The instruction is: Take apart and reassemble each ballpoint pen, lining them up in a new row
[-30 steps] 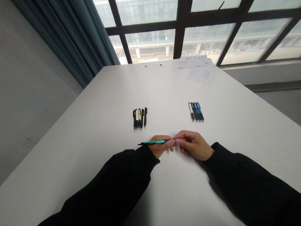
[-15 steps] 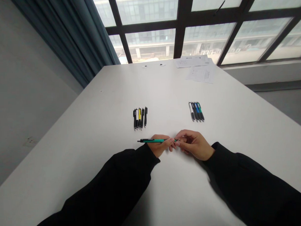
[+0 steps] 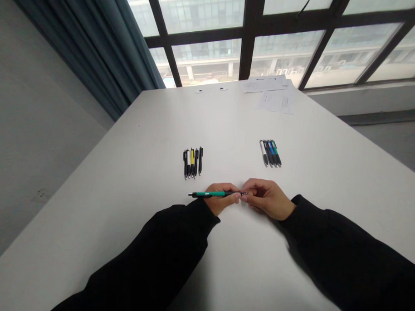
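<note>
A green pen (image 3: 210, 194) with a black grip lies level across my left hand (image 3: 222, 198), its rear end pointing left and its tip pointing right. The fingers of my left hand are closed round the grip. My right hand (image 3: 268, 198) pinches at the silver tip end, fingertips close against those of the left hand. Beyond the left hand lies a row of several pens (image 3: 193, 163), black, white and yellow. Past the right hand is a second row of several pens (image 3: 270, 153), white, black, blue and green.
Both rows rest on a white table (image 3: 227, 123). Papers (image 3: 275, 101) lie at its far right edge, and two small round fittings are at the far edge. Behind are windows and a blue curtain (image 3: 98, 46).
The green pen has rolled in the fingers, so its clip is no longer facing up, and more of the black grip shows. My left fingers have shifted slightly; the right hand is nearly still.
</note>
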`<state>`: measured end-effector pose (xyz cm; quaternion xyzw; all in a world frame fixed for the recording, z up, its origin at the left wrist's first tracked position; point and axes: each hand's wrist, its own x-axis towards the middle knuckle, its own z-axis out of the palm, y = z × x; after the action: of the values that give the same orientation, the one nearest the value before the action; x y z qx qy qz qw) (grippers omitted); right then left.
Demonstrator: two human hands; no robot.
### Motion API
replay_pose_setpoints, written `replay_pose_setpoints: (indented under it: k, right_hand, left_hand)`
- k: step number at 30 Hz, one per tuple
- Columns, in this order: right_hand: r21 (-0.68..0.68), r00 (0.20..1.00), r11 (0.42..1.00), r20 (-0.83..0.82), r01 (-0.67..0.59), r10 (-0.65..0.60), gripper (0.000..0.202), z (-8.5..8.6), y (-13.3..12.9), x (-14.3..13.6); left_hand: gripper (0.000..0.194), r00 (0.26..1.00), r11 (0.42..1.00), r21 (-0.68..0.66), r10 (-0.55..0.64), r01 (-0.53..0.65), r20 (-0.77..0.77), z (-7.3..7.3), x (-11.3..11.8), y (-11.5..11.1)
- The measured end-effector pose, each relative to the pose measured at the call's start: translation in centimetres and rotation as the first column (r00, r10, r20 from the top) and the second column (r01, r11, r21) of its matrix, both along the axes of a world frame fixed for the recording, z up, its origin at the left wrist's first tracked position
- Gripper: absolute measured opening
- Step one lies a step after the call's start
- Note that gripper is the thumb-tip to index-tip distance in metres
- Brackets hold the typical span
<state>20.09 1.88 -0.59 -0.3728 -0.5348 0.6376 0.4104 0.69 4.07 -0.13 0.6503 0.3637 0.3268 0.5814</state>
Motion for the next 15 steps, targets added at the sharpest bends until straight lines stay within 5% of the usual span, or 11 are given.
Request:
replay_pose_setpoints:
  k: [15]
  right_hand:
    - [0.056,0.991,0.996,0.112,0.068,-0.073,0.025,-0.19,0.25,0.43]
  left_hand:
    - [0.021,0.997,0.989,-0.124,0.081,-0.08,0.0,-0.25,-0.08,0.15]
